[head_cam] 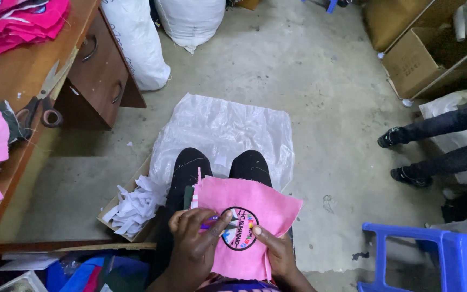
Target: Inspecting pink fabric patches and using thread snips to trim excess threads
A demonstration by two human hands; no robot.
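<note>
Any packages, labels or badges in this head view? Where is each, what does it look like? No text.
Round badge: on the pink cloth on the lap, held between the left hand and right hand; black ring, multicoloured middle.
Open cardboard box: top right on the floor, brown.
White sacks: top, by the desk, bulging.
Shallow cardboard box: left of the knees, filled with white scraps.
No screens or signs.
</note>
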